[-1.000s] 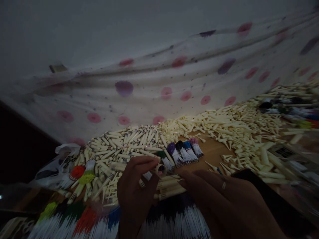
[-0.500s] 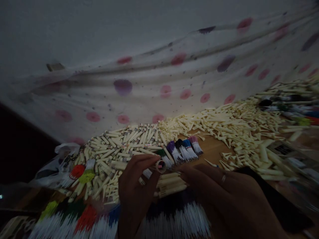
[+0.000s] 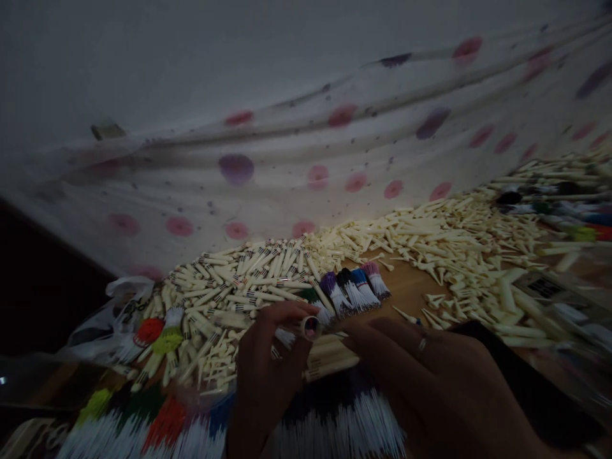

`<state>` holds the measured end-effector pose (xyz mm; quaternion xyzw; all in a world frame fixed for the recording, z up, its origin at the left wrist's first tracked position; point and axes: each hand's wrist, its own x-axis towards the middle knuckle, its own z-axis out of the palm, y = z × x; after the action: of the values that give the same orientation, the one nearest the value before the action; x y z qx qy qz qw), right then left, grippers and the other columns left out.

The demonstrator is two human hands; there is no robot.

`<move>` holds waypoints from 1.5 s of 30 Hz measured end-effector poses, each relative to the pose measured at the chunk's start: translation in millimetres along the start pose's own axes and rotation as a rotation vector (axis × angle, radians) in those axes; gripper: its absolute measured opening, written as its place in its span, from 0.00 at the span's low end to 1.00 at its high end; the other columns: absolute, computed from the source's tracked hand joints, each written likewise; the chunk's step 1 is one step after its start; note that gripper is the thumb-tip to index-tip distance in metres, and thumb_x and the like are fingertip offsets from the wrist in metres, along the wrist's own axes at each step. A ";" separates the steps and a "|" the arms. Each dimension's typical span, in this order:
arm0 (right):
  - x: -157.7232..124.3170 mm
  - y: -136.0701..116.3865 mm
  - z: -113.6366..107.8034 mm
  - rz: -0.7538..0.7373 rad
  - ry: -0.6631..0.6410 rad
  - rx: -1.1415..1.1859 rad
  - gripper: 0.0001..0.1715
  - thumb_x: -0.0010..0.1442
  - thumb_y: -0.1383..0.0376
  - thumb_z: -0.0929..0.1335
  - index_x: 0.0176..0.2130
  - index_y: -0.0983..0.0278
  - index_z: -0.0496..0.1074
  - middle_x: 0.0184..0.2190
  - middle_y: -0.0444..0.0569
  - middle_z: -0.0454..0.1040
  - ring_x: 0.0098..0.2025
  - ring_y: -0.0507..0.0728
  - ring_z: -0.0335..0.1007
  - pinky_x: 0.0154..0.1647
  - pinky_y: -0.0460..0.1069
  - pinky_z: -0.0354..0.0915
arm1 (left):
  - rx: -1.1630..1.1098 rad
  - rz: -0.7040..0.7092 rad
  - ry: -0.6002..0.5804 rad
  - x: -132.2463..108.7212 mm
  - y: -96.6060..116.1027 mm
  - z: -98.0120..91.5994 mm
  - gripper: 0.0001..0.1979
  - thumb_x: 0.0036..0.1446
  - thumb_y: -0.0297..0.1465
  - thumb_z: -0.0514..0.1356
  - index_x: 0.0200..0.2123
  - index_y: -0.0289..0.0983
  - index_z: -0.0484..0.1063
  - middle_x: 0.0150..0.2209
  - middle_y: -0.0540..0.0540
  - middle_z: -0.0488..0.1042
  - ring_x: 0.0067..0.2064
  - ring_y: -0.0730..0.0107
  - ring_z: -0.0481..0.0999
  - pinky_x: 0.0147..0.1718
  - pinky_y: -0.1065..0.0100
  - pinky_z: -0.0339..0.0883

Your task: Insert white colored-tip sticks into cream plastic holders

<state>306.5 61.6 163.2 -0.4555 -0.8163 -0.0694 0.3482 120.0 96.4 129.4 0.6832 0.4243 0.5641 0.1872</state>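
Note:
A pale pen barrel (image 3: pixel 310 327) is pinched between the thumb and fingers of my left hand (image 3: pixel 268 363). Its round open end faces me, with small pink and dark bits showing inside. My right hand (image 3: pixel 430 376), a ring on one finger, lies just to the right with its fingertips together near that opening. Whatever those fingertips hold, if anything, is too dark and small to make out. Just under both hands lie several pale barrels (image 3: pixel 332 358) side by side. Behind the barrel stand bundles of thin pen refills with purple (image 3: pixel 335 293), black, blue and pink (image 3: pixel 376 280) ends.
A heap of printed barrels (image 3: pixel 258 271) lies behind my left hand. Plain barrels and pointed tips (image 3: pixel 444 248) spread to the right. Refills with coloured ends (image 3: pixel 162 421) line the front. A plastic bag (image 3: pixel 112 312) sits left; a spotted cloth (image 3: pixel 287 172) covers the wall.
My left hand and the barrel have shifted slightly right and down. My right hand stays almost in place, with its fingertips still by the barrel's opening.

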 end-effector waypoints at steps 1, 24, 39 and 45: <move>0.0 0.1 -0.5 -0.001 -0.006 0.003 0.22 0.64 0.75 0.60 0.49 0.60 0.76 0.31 0.48 0.81 0.25 0.53 0.75 0.24 0.43 0.69 | 0.016 -0.039 -0.024 -0.9 -0.6 -0.5 0.07 0.60 0.28 0.66 0.40 0.46 0.74 0.39 0.56 0.81 0.41 0.73 0.81 0.41 0.73 0.72; 1.7 -4.3 -9.4 -0.025 0.080 -0.007 0.20 0.65 0.73 0.59 0.49 0.64 0.74 0.32 0.51 0.81 0.27 0.53 0.75 0.27 0.44 0.71 | 0.129 0.074 -0.197 7.0 -0.2 -11.9 0.09 0.67 0.31 0.58 0.48 0.47 0.75 0.46 0.49 0.76 0.48 0.67 0.76 0.47 0.70 0.70; -2.2 -16.6 -11.2 -0.083 0.133 -0.061 0.19 0.62 0.73 0.59 0.49 0.67 0.72 0.31 0.49 0.81 0.28 0.56 0.78 0.26 0.48 0.68 | 0.019 0.140 0.095 -3.6 -18.5 9.9 0.11 0.56 0.22 0.67 0.40 0.42 0.75 0.41 0.50 0.75 0.43 0.69 0.78 0.41 0.69 0.72; 3.4 -13.7 -10.1 -0.103 0.127 -0.072 0.17 0.66 0.73 0.60 0.47 0.65 0.74 0.29 0.47 0.80 0.27 0.53 0.77 0.25 0.44 0.67 | -0.171 0.114 0.113 -0.4 -13.9 13.8 0.09 0.56 0.22 0.67 0.38 0.42 0.76 0.40 0.49 0.75 0.42 0.67 0.79 0.39 0.69 0.75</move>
<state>299.6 51.7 175.7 -0.4198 -0.8120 -0.1455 0.3786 127.7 107.1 114.9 0.6551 0.3449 0.6454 0.1881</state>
